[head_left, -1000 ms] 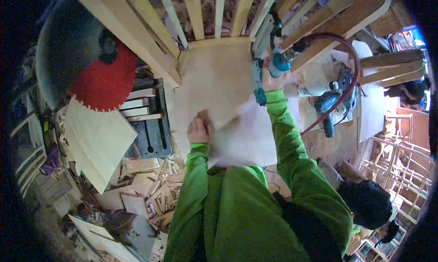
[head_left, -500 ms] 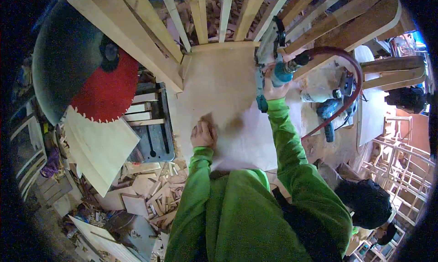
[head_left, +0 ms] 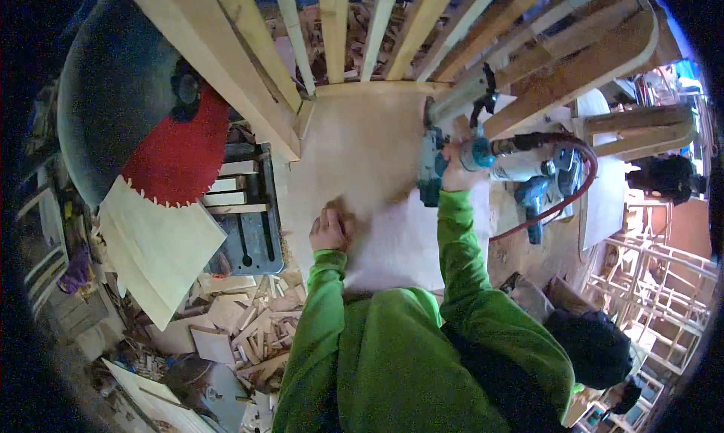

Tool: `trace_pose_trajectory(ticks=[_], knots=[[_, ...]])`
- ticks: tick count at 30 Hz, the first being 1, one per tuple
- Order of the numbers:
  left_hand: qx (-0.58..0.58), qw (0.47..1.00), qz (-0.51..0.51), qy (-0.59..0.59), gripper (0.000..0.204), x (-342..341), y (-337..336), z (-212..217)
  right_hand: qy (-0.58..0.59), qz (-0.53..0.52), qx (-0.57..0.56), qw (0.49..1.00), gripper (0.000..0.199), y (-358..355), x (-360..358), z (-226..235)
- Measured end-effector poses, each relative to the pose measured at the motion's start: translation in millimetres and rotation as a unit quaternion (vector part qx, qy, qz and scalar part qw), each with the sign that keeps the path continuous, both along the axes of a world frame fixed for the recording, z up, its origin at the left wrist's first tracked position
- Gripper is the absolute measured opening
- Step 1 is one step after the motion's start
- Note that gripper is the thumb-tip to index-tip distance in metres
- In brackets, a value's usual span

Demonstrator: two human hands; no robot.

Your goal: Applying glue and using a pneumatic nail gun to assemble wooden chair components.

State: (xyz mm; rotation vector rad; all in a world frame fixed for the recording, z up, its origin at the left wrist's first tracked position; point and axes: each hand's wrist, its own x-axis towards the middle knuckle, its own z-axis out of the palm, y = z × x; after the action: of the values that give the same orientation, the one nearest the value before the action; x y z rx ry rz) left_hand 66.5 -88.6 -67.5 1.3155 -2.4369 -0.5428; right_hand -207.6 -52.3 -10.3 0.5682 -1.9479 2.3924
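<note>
A pale plywood seat panel (head_left: 362, 161) lies flat in front of me, framed by light wooden slats (head_left: 332, 26) of a chair back. My left hand (head_left: 330, 229) rests on the panel near its front left, fingers curled and pressing down. My right hand (head_left: 456, 173) grips a teal pneumatic nail gun (head_left: 434, 165) held against the panel's right edge. A red air hose (head_left: 581, 184) loops off from the tool to the right. Green sleeves cover both forearms.
A mitre saw with a red blade (head_left: 181, 150) and dark guard stands at the left. Thin plywood sheets (head_left: 154, 252) lean below it. Offcuts (head_left: 241, 335) litter the floor. A second blue tool (head_left: 532, 199) lies at the right, near wooden frames (head_left: 648, 274).
The view has shifted so the panel sits lower and farther right. My right hand and the nail gun have moved up along the panel's right edge; my left hand stays pressed on the panel.
</note>
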Motion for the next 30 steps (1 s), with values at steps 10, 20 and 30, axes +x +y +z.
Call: trace_pose_trajectory(ticks=[10, 20, 30], knots=[[0.014, 1.0, -0.017, 0.016, 0.035, -2.2, -3.1, -1.3, 0.058, 0.027, -0.016, 0.998, 0.014, -3.6, -32.2, 19.9], [0.009, 1.0, -0.009, -0.022, 0.026, -0.4, -2.0, -0.3, 0.078, 0.096, 0.03, 0.992, 0.025, 19.3, -58.0, 19.6], [0.007, 1.0, -0.005, -0.029, 0.029, -0.1, 1.8, -2.7, 0.077, 0.103, 0.03, 0.991, 0.018, 5.2, -53.0, 23.2]])
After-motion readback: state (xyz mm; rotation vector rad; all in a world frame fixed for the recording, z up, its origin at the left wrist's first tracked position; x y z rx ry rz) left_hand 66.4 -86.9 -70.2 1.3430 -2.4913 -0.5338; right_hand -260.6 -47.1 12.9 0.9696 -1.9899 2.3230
